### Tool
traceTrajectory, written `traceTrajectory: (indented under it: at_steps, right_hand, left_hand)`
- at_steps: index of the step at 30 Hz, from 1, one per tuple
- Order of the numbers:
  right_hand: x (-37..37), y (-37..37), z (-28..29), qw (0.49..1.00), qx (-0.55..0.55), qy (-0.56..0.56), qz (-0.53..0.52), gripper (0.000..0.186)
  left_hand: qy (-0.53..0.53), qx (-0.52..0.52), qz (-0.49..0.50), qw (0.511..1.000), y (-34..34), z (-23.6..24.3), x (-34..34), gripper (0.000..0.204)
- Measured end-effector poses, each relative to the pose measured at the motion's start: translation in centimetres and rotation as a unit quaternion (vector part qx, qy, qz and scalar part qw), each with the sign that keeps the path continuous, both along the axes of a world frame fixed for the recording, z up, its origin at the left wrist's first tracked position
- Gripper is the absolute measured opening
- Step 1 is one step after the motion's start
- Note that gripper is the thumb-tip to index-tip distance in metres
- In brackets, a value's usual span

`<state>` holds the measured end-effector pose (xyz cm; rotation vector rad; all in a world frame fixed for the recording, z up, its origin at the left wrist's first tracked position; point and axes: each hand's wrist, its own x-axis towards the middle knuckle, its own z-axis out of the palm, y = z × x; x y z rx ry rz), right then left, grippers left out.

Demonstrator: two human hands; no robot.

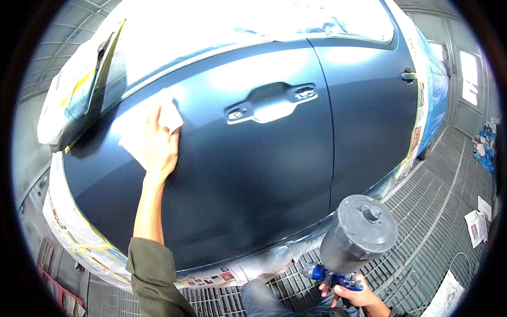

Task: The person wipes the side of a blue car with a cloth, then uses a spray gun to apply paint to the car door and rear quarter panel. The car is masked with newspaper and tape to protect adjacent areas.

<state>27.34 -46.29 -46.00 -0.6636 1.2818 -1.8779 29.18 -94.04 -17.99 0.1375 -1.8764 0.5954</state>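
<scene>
A matte dark-blue car door [253, 174] fills the middle of the view, its handle removed and the handle recess [272, 103] bare. My left hand [161, 145] presses a folded white cloth [171, 116] against the door's upper left part, with a corner of cloth showing on each side of the hand. Low on the right, my right hand [359, 296] grips a blue spray gun [338, 280] by its handle. A grey lidded paint cup [362, 227] stands on top of the gun, tilted slightly and apart from the door.
Masking paper and yellow tape [79, 238] border the panels, and the side mirror [79, 111] is wrapped. Blue plastic film [435, 79] covers the car's rear. Underfoot lies a metal floor grating [433, 206]. Paper sheets [475, 227] and a pile of crumpled waste [486, 145] lie at the right.
</scene>
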Motion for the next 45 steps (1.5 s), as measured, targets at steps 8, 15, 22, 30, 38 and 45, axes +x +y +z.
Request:
traceTrajectory:
  at_steps: [8,15,22,30,38,45]
  right_hand:
    - [-1.5,2.4,3.1,0.998,0.035,-0.007,-0.048,0.021]
    - [-3.7,3.7,2.3,0.993,0.039,-0.031,-0.104,0.026]
    - [-4.5,3.6,1.5,0.994,0.013,-0.029,-0.102,0.027]
    - [-4.2,2.8,1.5,0.997,0.032,-0.037,-0.064,0.025]
    - [-2.5,3.4,1.4,0.999,0.037,-0.001,-0.04,0.017]
    - [-3.2,3.3,0.7,0.998,0.045,-0.021,-0.047,0.018]
  left_hand:
    - [-0.113,-0.104,0.016,0.988,12.2,7.6,-18.3,0.048]
    - [-0.33,-0.09,-0.048,0.938,22.6,4.4,-26.0,0.055]
    - [-0.453,-0.296,-0.129,0.831,14.6,-5.8,-20.7,0.066]
    - [-0.101,-0.052,-0.058,0.992,14.3,-4.6,-16.2,0.067]
    - [-0.144,-0.104,-0.117,0.977,14.1,-7.3,-16.9,0.065]
    - [-0.014,-0.012,-0.043,0.999,15.5,-6.7,-17.1,0.06]
